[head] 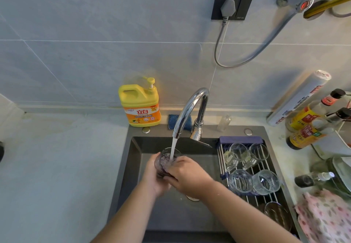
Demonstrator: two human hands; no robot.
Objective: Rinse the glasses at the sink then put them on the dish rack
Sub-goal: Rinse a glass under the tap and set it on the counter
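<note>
Spreading out to the left, the pale worktop [57, 157] frames a dark sink [180, 216] that takes up the near middle of the scene. Across the sink's right part lies the dish rack [241, 140], a roll of metal rods with several clear glasses [240, 181] already on it; there looks to be bare rod between the near ones. A chrome faucet [190, 106] arches over from the far rim and is running, its stream [173, 147] falling into the glass [165, 161] held over the left part of the basin.

The left hand [153, 176] wraps that glass from the left and underneath, fingers curled round its wall. The right hand [188, 174] closes on it from the right, fingers bent over the near side. The glass stands roughly upright, mouth up and tipped a little to the far side, so the water lands inside.

Rinsing appears to be the step in hand. The rack lies to the right of both hands, apart from them, and the right hand is the nearer one to carry the glass across.
</note>
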